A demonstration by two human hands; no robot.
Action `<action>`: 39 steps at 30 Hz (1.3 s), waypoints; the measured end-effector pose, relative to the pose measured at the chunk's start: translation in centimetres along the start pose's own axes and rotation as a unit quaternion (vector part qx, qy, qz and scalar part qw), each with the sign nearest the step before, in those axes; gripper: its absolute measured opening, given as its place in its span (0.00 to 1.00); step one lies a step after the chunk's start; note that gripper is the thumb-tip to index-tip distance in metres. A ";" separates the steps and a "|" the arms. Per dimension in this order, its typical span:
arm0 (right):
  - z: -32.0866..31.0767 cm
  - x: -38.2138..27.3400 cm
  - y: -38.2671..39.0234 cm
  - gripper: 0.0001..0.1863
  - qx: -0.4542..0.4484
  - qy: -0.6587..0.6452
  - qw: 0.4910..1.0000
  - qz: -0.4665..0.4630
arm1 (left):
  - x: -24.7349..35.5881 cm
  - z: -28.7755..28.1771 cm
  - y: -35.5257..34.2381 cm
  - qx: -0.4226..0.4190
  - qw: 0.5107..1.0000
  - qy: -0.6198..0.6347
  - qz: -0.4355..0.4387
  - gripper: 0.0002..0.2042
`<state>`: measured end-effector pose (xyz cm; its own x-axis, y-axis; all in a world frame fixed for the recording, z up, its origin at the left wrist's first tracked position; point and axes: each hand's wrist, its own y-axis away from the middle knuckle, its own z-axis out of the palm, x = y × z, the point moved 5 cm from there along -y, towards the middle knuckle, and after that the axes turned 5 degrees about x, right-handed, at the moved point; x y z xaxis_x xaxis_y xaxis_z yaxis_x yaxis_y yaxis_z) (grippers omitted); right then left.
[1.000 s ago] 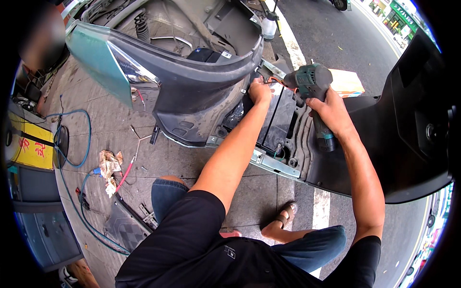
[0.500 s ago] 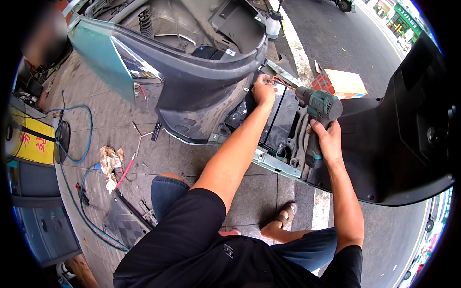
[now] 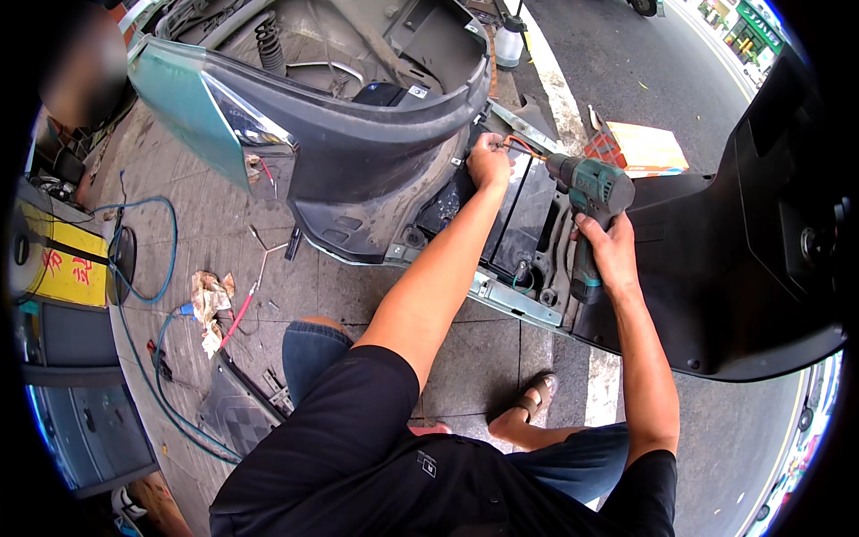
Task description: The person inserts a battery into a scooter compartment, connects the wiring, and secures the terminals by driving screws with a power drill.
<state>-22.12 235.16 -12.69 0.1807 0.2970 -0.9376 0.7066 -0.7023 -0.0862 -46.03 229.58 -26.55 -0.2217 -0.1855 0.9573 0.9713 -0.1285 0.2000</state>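
My right hand (image 3: 612, 257) is wrapped round the grip of a teal and black cordless drill (image 3: 601, 190). The drill's chuck points left, toward my left hand (image 3: 490, 164). That hand has its fingers pinched together at the far end of a dark battery (image 3: 530, 210), which lies in the scooter's floor frame (image 3: 510, 300). A red-orange wire (image 3: 522, 141) curves between those fingertips and the drill's front. What the fingertips hold is too small to make out. Beside my left wrist lies clear, crumpled plastic (image 3: 436, 213).
The scooter's dark body shell (image 3: 385, 161) rises at far left, its black front panel (image 3: 716, 286) at right. An orange and white box (image 3: 646, 148) sits beyond. On the pavement lie a red-handled wrench (image 3: 238, 318), a stained rag (image 3: 211, 300) and a blue hose (image 3: 170, 237).
Both hands stay in nearly the same places. The drill has shifted very slightly left, and the whole view has moved a little.
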 end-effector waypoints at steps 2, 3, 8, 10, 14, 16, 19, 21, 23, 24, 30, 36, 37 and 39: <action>-0.3 -0.1 0.1 0.18 0.004 0.045 0.999 -0.013 | 0.0 0.2 0.1 -0.032 0.999 -0.030 -0.015 0.11; -0.4 0.0 0.1 0.18 0.002 0.047 0.999 -0.013 | 0.1 0.2 0.2 -0.031 0.999 -0.028 -0.017 0.11; 0.4 -1.3 0.4 0.20 0.005 0.163 0.977 -0.137 | 0.6 0.1 0.3 -0.026 0.999 -0.030 -0.014 0.11; 0.9 -1.6 0.6 0.20 0.007 0.171 0.977 -0.129 | 0.6 0.0 0.3 -0.022 0.999 -0.034 -0.015 0.11; 1.0 -1.5 1.3 0.21 0.022 0.159 0.981 -0.107 | 0.5 0.1 0.3 -0.022 0.999 -0.030 -0.009 0.11; 1.2 -1.4 1.4 0.21 0.030 0.142 0.983 -0.109 | 0.4 0.0 0.0 -0.016 0.999 -0.030 0.003 0.11; 0.8 -0.5 1.5 0.22 0.067 0.123 0.986 -0.093 | 0.3 0.1 0.0 -0.014 0.999 -0.028 0.010 0.10; 0.5 0.0 1.2 0.22 0.060 0.121 0.989 -0.063 | 0.4 0.3 0.2 -0.014 1.000 -0.026 0.008 0.10; 0.3 0.4 1.1 0.21 0.052 0.117 0.991 -0.036 | 0.1 0.2 0.4 0.014 1.000 -0.008 -0.016 0.07; 0.3 0.5 1.2 0.21 0.048 0.093 0.994 -0.031 | 0.0 0.2 0.2 0.016 1.000 -0.007 -0.015 0.07; 0.5 0.6 1.3 0.20 0.044 0.088 0.994 -0.041 | -0.6 0.2 -0.7 -0.001 0.998 -0.053 0.014 0.09; 0.3 0.5 1.0 0.18 0.028 0.021 0.999 -0.019 | -0.5 0.6 -0.5 -0.007 0.998 -0.052 0.018 0.08; 0.2 0.5 0.9 0.17 0.013 -0.021 1.000 0.010 | -0.6 0.7 -0.3 -0.009 0.999 -0.049 0.011 0.08; -0.1 -0.1 0.3 0.15 -0.006 -0.051 0.996 0.077 | -0.7 0.8 -0.3 -0.010 0.999 -0.047 0.005 0.08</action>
<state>-21.85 234.93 -12.58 0.2177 0.1192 -0.9687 0.6836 -0.7270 0.0642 -46.13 230.53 -27.17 -0.2028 -0.0942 0.9747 0.9711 -0.1470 0.1879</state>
